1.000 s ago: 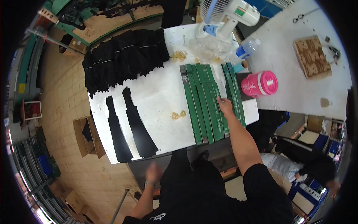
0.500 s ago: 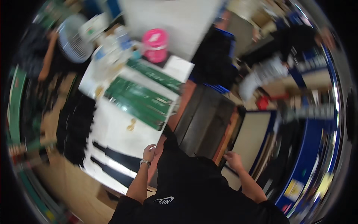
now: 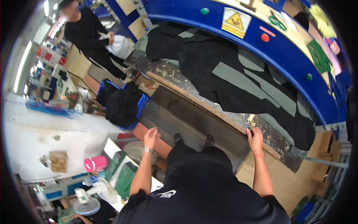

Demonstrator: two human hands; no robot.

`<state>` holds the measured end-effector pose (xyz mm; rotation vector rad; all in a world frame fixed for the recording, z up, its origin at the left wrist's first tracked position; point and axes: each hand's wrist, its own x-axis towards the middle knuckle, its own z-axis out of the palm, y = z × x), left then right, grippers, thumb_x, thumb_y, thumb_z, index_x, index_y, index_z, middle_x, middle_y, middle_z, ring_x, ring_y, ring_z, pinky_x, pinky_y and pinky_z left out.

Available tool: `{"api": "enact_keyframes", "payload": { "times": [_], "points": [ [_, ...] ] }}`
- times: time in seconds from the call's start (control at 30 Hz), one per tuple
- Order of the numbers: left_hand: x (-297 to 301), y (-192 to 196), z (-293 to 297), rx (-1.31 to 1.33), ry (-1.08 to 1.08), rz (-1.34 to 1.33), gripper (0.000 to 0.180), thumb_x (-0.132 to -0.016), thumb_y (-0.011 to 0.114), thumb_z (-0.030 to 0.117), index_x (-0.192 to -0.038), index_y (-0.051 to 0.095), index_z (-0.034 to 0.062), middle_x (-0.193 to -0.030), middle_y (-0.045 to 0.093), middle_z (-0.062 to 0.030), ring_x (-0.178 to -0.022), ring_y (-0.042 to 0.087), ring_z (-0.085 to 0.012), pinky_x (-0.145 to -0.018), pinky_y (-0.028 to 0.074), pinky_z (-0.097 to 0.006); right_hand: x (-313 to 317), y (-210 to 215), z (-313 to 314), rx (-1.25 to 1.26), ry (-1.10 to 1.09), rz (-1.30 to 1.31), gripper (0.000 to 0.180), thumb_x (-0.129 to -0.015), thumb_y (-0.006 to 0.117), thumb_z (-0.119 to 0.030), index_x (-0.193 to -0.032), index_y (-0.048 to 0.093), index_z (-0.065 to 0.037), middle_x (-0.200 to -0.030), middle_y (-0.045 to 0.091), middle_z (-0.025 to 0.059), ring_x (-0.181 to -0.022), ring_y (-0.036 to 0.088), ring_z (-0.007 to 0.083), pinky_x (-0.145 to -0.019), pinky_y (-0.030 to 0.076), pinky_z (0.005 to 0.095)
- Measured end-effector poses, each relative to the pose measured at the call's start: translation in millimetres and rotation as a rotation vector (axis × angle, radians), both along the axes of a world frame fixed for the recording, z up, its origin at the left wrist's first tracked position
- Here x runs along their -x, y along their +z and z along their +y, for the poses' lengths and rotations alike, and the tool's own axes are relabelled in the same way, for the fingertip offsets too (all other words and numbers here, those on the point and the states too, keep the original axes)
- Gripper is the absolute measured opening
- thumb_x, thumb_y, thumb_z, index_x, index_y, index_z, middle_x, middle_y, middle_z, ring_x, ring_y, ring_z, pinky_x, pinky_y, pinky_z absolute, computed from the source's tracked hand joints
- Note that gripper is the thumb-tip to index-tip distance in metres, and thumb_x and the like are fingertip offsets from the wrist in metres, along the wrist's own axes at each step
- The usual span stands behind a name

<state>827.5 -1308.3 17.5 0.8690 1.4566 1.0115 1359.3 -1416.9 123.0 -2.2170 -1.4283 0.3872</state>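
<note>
My left hand (image 3: 151,137), with a metal watch on the wrist, hangs over the reddish floor strip (image 3: 160,145). Its fingers are loosely bent and apart, touching nothing. My right hand (image 3: 255,139) is in front of the wooden rail (image 3: 216,109) along the near edge of a large blue machine (image 3: 175,12). Its fingers are half curled, with a dark gap between thumb and fingers; whether it touches the rail I cannot tell. Beyond the rail, a large irregular black sheet (image 3: 209,71) and grey pieces (image 3: 238,80) spread over the machine's worn bed.
At lower left, green sheets (image 3: 128,180) and a pink container (image 3: 96,163) are on a white table. A blue crate (image 3: 141,105) holds black material. Farther off stands a person (image 3: 84,35) with a white bag. Dark mat (image 3: 194,112) lies at my feet; cartons (image 3: 323,153) stand right.
My view has swung right, from the white table to the blue machine. The table now sits at lower left. Both hands are raised higher in view, the right one beside the wooden rail.
</note>
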Motion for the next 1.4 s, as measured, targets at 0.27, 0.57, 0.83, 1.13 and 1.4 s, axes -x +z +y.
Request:
{"api": "enact_keyframes", "payload": {
  "times": [0.27, 0.57, 0.83, 1.13, 1.4],
  "points": [
    [-161, 119, 286, -0.346, -0.484, 0.780, 0.049, -0.085, 0.078, 0.034, -0.121, 0.066, 0.0035, -0.098, 0.072, -0.0112, -0.084, 0.070, -0.0223, -0.072, 0.057, -0.034, 10, 6, -5, -0.074, -0.165, -0.019, 0.025, -0.087, 0.072, -0.024, -0.080, 0.065, -0.001, -0.084, 0.058, 0.0165, -0.085, 0.056, 0.0372, -0.078, 0.045, 0.0465],
    [-269, 117, 440, 0.034, -0.517, 1.286, 0.124, -0.055, 0.083, 0.072, -0.150, 0.039, 0.0051, -0.150, 0.040, -0.0232, -0.139, 0.036, -0.0424, -0.113, 0.034, -0.051, -47, 15, 0, 0.020, -0.252, 0.040, 0.019, -0.086, 0.075, -0.017, -0.089, 0.068, 0.002, -0.093, 0.066, 0.0170, -0.091, 0.062, 0.0344, -0.085, 0.048, 0.0417],
    [-298, 99, 465, -0.204, -0.595, 1.185, 0.097, -0.059, 0.089, 0.057, -0.137, 0.057, 0.0102, -0.145, 0.039, -0.0114, -0.131, 0.037, -0.0376, -0.102, 0.040, -0.056, -204, -24, -20, -0.013, -0.660, -0.283, 0.081, -0.084, 0.079, -0.039, -0.142, 0.043, 0.004, -0.143, 0.047, 0.0264, -0.131, 0.046, 0.0412, -0.111, 0.036, 0.0466],
    [-285, 101, 466, -0.414, -0.727, 0.806, 0.051, -0.081, 0.079, 0.016, -0.121, 0.058, -0.0060, -0.116, 0.066, -0.0193, -0.107, 0.064, -0.0307, -0.092, 0.050, -0.040, -159, -30, 98, 0.213, -0.724, -0.452, 0.086, -0.079, 0.071, -0.063, -0.136, 0.055, 0.000, -0.145, 0.048, 0.0249, -0.134, 0.044, 0.0419, -0.110, 0.036, 0.0503],
    [-368, 175, 352, 0.054, -1.022, -0.287, 0.047, -0.087, 0.071, -0.002, -0.130, 0.053, -0.0049, -0.122, 0.065, -0.0097, -0.110, 0.061, -0.0158, -0.098, 0.049, -0.033, -132, 2, 95, 0.200, -0.515, -0.373, 0.074, -0.077, 0.079, -0.050, -0.133, 0.058, -0.005, -0.141, 0.048, 0.0187, -0.128, 0.045, 0.0397, -0.107, 0.038, 0.0495]
  ]
}}
